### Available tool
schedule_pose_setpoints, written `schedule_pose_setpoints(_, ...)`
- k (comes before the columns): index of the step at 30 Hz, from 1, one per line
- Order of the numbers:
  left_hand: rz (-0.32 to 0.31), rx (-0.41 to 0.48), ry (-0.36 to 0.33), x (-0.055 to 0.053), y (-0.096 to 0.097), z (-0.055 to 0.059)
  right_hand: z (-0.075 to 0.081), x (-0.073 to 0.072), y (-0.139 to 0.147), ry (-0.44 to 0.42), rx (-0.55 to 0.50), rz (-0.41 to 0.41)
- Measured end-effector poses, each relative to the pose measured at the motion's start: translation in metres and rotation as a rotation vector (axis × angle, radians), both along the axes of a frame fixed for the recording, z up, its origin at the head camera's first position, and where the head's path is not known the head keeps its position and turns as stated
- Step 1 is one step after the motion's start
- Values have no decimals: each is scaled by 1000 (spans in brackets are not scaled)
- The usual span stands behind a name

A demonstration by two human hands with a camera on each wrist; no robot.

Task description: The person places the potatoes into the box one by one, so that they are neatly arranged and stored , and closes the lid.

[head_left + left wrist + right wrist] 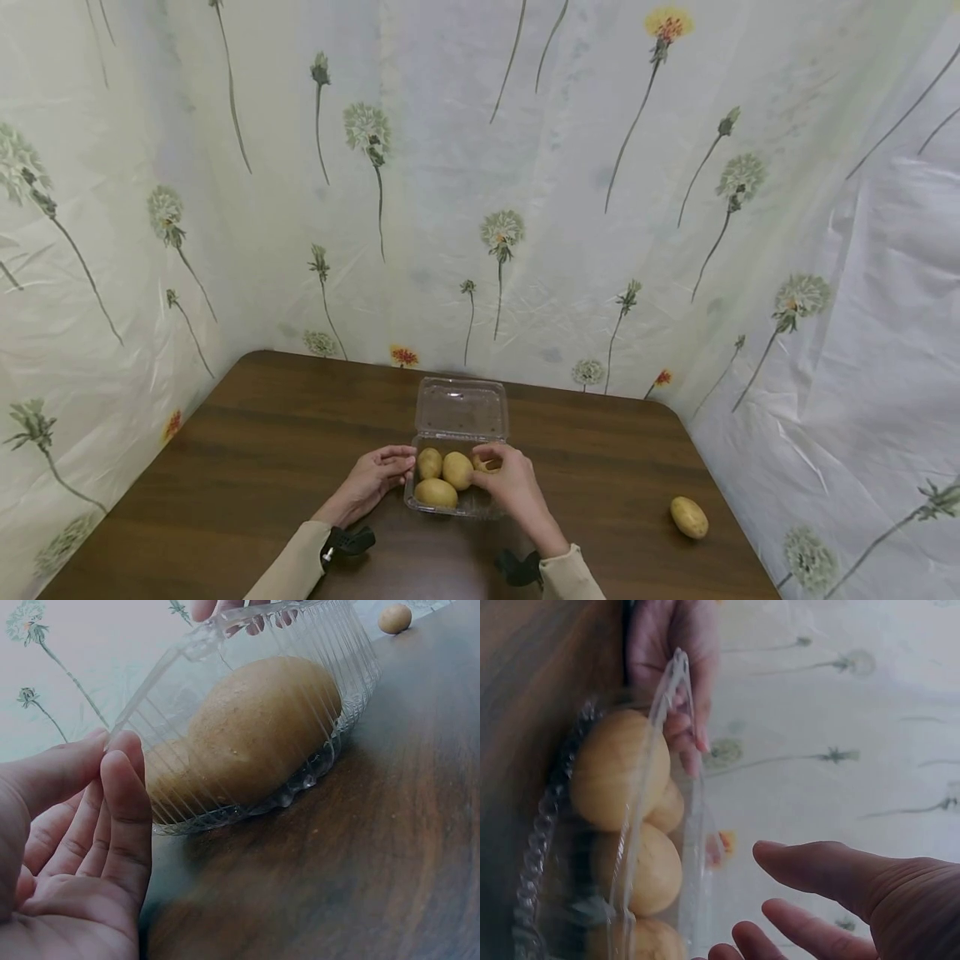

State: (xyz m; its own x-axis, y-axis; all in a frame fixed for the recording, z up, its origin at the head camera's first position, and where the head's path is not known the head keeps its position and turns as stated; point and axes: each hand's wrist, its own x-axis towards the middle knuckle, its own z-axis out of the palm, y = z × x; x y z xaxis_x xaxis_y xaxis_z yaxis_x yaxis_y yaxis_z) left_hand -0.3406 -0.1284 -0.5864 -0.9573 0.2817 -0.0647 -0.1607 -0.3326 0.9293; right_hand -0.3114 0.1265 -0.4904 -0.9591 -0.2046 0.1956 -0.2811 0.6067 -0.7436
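A clear plastic clamshell container (411,500) stands on the table with its lid (461,408) raised at the back. Several potatoes lie inside, among them a front-left potato (437,493) and a middle potato (457,471). My left hand (375,479) pinches the container's left rim between thumb and fingertips, as the left wrist view confirms. Over the container's right side is my right hand (510,479), partly covering a potato there. In the right wrist view, the right thumb (817,866) and fingers are spread apart, holding nothing, above the potatoes.
One loose potato (689,517) lies on the brown wooden table (600,492), well to the right of the container. A flower-printed curtain (450,208) hangs behind the table and along both sides.
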Motion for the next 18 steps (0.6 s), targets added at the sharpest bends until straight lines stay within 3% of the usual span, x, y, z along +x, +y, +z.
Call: schedule_pose_setpoints(18,12,0,-16,0,1,0,10,-3,30,30,15,-57)
